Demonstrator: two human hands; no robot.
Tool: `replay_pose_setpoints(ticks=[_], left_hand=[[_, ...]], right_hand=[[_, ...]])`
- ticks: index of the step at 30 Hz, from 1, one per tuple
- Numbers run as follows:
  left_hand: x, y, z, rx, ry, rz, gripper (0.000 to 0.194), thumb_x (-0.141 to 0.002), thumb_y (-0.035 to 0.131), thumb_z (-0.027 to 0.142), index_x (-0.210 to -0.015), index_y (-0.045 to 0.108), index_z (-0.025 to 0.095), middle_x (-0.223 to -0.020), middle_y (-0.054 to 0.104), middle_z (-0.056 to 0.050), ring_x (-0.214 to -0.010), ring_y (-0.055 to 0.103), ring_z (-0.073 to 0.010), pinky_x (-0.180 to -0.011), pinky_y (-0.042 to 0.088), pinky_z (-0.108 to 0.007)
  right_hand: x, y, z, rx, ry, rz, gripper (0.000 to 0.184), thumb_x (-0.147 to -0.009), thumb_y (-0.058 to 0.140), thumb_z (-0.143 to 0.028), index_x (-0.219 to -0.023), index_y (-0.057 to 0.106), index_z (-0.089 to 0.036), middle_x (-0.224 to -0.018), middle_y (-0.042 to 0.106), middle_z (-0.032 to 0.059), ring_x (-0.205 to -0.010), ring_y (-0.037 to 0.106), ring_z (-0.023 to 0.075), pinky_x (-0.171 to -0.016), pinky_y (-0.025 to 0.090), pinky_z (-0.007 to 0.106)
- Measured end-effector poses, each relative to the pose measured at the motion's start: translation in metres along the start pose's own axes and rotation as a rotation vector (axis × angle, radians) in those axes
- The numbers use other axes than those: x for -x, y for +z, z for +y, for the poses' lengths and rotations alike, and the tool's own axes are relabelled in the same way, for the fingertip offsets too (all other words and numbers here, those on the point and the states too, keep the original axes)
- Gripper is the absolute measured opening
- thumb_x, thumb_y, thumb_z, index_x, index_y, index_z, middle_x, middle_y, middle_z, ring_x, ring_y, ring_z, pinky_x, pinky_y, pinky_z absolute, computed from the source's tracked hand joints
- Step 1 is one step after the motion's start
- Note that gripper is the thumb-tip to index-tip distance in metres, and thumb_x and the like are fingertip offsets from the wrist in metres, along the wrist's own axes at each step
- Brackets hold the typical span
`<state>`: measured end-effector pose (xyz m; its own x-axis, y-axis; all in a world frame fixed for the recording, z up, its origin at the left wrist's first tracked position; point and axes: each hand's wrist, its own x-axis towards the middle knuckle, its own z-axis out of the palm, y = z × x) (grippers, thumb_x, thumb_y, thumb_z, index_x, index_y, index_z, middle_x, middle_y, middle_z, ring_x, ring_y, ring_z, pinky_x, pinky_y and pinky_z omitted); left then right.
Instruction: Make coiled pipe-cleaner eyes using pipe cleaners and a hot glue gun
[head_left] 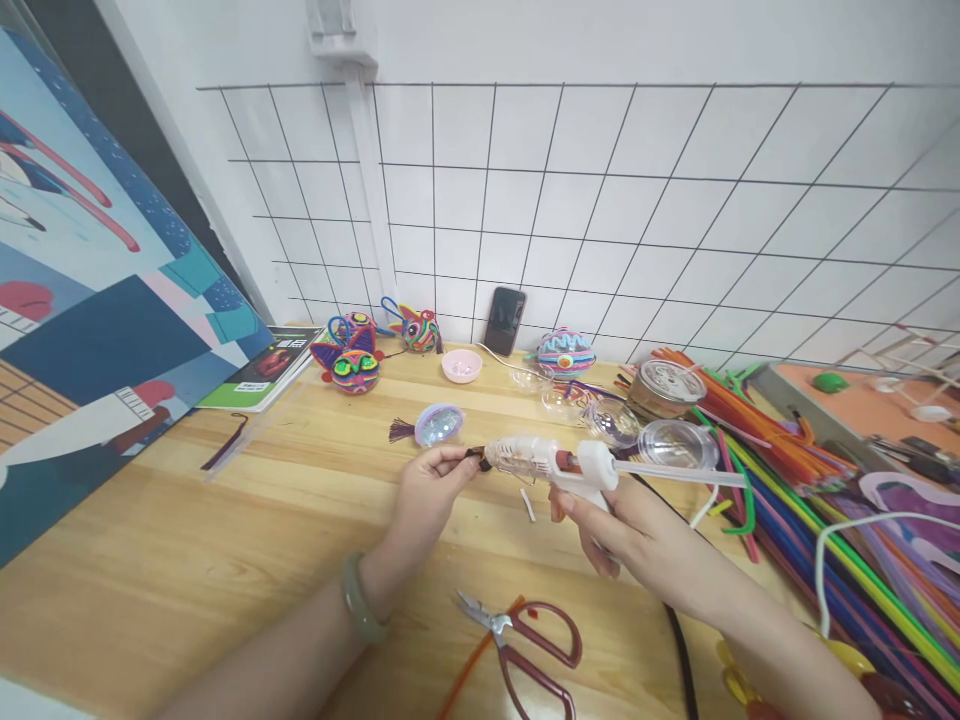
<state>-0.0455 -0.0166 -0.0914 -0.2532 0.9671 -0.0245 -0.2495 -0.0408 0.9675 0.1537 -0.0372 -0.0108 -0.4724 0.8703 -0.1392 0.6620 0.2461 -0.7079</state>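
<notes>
My right hand [611, 525] is wrapped round the handle of a white hot glue gun [536, 458], with a clear glue stick [675, 472] poking out of its back. The gun points left, its nozzle at a small dark piece [477, 458] that my left hand [433, 490] pinches between thumb and fingers. What that dark piece is, I cannot make out. Just beyond my left hand lies a pale, shiny half shell [440, 425] with a dark tassel [401, 430]. Red-handled scissors [517, 640] lie open near the front edge, over an orange pipe cleaner [469, 665].
Colourful decorated balls [354, 365] and a pink bowl [461, 366] stand along the back. A phone [505, 320] leans on the gridded wall. Clear plastic shells [611, 422], a round tin [666, 385] and bundled pipe cleaners [810, 540] crowd the right. A purple tassel [227, 443] lies left.
</notes>
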Motion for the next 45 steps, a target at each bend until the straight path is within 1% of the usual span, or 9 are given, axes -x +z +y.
replay_pose_setpoints(ticks=[6, 13, 19, 23, 29, 34, 38, 45], left_hand=[[-0.0002, -0.0001, -0.0003, -0.005, -0.007, -0.010, 0.016, -0.058, 0.073, 0.023, -0.071, 0.067, 0.015, -0.068, 0.070, -0.003, -0.064, 0.063, -0.0134, -0.062, 0.048, -0.022], [0.0003, 0.0000, -0.0006, 0.002, -0.009, -0.002, 0.018, -0.057, 0.073, 0.024, -0.071, 0.067, 0.014, -0.070, 0.070, -0.004, -0.066, 0.063, -0.0148, -0.064, 0.048, -0.023], [0.0005, 0.0002, -0.0007, -0.019, 0.004, 0.002, 0.016, -0.058, 0.073, 0.023, -0.070, 0.066, 0.015, -0.069, 0.070, -0.003, -0.065, 0.063, -0.0145, -0.064, 0.048, -0.024], [-0.0002, -0.0008, -0.0017, -0.022, 0.014, 0.001, 0.017, -0.057, 0.073, 0.024, -0.071, 0.067, 0.015, -0.070, 0.070, -0.004, -0.067, 0.063, -0.0155, -0.064, 0.048, -0.024], [-0.0005, -0.0003, -0.0028, -0.008, 0.002, 0.014, 0.018, -0.057, 0.073, 0.024, -0.071, 0.067, 0.015, -0.072, 0.070, -0.004, -0.068, 0.063, -0.0157, -0.066, 0.048, -0.025], [-0.0005, -0.0009, -0.0030, -0.014, 0.014, -0.005, 0.016, -0.058, 0.072, 0.024, -0.071, 0.067, 0.015, -0.070, 0.070, -0.004, -0.067, 0.063, -0.0153, -0.066, 0.048, -0.025], [-0.0007, -0.0005, -0.0026, -0.019, 0.008, 0.014, 0.016, -0.057, 0.072, 0.023, -0.070, 0.066, 0.015, -0.068, 0.069, -0.003, -0.064, 0.062, -0.0143, -0.064, 0.048, -0.024], [-0.0010, -0.0002, -0.0018, -0.026, 0.013, 0.006, 0.015, -0.058, 0.072, 0.023, -0.070, 0.066, 0.015, -0.068, 0.069, -0.002, -0.065, 0.062, -0.0138, -0.064, 0.047, -0.023]], right_hand=[[0.0004, -0.0009, -0.0009, 0.010, -0.009, 0.014, 0.046, -0.089, 0.030, -0.049, -0.067, 0.054, -0.017, -0.048, 0.053, -0.0018, -0.050, 0.053, 0.0141, -0.061, 0.040, 0.024], [0.0006, -0.0002, -0.0008, -0.009, -0.006, 0.027, 0.045, -0.088, 0.031, -0.050, -0.074, 0.058, -0.016, -0.048, 0.053, -0.0017, -0.050, 0.052, 0.0142, -0.060, 0.041, 0.024], [0.0003, 0.0007, -0.0011, -0.016, 0.001, -0.003, 0.045, -0.088, 0.031, -0.049, -0.074, 0.057, -0.016, -0.048, 0.052, -0.0019, -0.048, 0.051, 0.0136, -0.059, 0.041, 0.024], [0.0010, -0.0004, -0.0014, -0.009, 0.000, 0.013, 0.044, -0.089, 0.031, -0.048, -0.073, 0.056, -0.016, -0.048, 0.052, -0.0017, -0.049, 0.052, 0.0141, -0.059, 0.041, 0.025], [0.0003, 0.0002, -0.0009, -0.005, -0.002, -0.005, 0.044, -0.088, 0.031, -0.048, -0.070, 0.055, -0.017, -0.048, 0.052, -0.0020, -0.049, 0.052, 0.0139, -0.060, 0.041, 0.024], [0.0007, 0.0001, -0.0017, 0.016, 0.005, 0.019, 0.045, -0.088, 0.030, -0.049, -0.072, 0.056, -0.016, -0.049, 0.052, -0.0018, -0.050, 0.052, 0.0141, -0.060, 0.040, 0.024], [0.0017, 0.0000, -0.0029, 0.006, 0.020, -0.022, 0.044, -0.088, 0.029, -0.049, -0.072, 0.055, -0.016, -0.048, 0.051, -0.0020, -0.049, 0.052, 0.0141, -0.060, 0.041, 0.024], [0.0012, -0.0009, -0.0048, 0.009, 0.021, 0.002, 0.040, -0.088, 0.030, -0.048, -0.082, 0.054, -0.016, -0.048, 0.051, -0.0026, -0.049, 0.051, 0.0144, -0.058, 0.040, 0.025]])
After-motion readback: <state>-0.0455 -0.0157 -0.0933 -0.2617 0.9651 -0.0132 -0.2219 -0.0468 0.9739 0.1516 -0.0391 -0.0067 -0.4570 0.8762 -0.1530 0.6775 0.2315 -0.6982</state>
